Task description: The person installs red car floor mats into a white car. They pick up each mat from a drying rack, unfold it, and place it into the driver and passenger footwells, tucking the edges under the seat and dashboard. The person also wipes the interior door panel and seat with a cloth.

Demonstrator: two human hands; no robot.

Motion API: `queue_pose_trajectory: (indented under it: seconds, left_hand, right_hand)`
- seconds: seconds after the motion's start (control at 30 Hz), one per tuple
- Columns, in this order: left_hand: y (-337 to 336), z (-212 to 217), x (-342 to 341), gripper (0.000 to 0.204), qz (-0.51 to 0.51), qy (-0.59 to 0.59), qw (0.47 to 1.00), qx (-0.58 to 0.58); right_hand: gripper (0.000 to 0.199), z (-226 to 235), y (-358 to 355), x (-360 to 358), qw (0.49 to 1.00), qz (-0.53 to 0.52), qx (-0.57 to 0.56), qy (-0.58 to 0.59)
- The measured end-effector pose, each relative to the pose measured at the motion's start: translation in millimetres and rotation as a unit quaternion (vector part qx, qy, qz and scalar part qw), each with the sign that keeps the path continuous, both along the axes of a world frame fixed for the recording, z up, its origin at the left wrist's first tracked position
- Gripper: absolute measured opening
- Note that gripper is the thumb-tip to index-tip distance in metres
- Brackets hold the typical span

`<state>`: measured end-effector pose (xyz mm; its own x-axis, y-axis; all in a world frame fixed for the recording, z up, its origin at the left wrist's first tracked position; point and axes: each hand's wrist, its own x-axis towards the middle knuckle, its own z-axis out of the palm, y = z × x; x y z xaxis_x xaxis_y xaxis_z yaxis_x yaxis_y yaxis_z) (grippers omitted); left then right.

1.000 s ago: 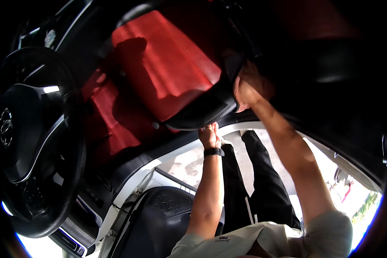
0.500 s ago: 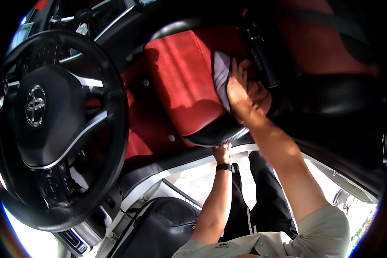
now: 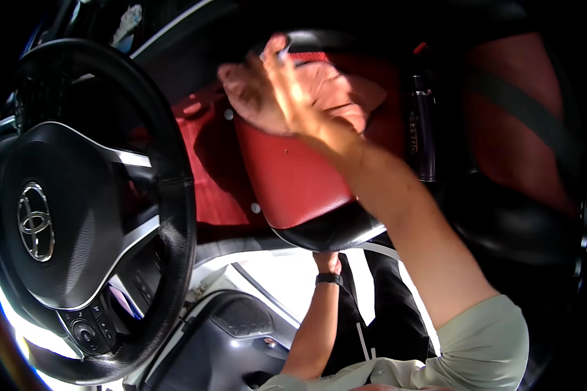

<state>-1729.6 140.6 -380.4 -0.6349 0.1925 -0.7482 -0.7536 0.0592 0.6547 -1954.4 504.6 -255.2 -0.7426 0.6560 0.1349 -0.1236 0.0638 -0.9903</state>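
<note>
My right hand, blurred by motion, reaches over the far part of the red car seat. A crumpled pinkish cloth is bunched under it and spreads to both sides; my fingers seem to press and hold it on the cushion. My left hand, with a black band at the wrist, is low at the seat's black front edge. The edge covers most of its fingers, so its grip is hidden.
A black steering wheel fills the left side. A dark flask lies beside the seatback at the right of the cushion. Below are the white door sill and the open door's dark panel. A second red seat is far right.
My right hand has swept with the cloth from the cushion's right side to its far left part. My left hand stays by the front edge. The view has shifted somewhat.
</note>
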Motion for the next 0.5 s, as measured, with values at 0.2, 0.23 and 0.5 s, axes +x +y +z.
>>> queue_pose_trajectory:
  seconds: [0.2,0.23,0.5]
  left_hand:
    - [-4,5,2,0.034,0.022,0.068,0.997,0.003]
    - [-6,6,3,0.038,0.022,0.079,0.996,0.018]
    - [6,23,2,0.061,0.093,-0.009,0.994,-0.054]
  right_hand:
    - [0.040,-5,-167,121,0.866,0.309,0.393,0.006]
    - [0.041,-9,-143,129,0.852,0.297,0.430,0.013]
    - [0.052,32,7,88,0.882,-0.119,0.373,-0.261]
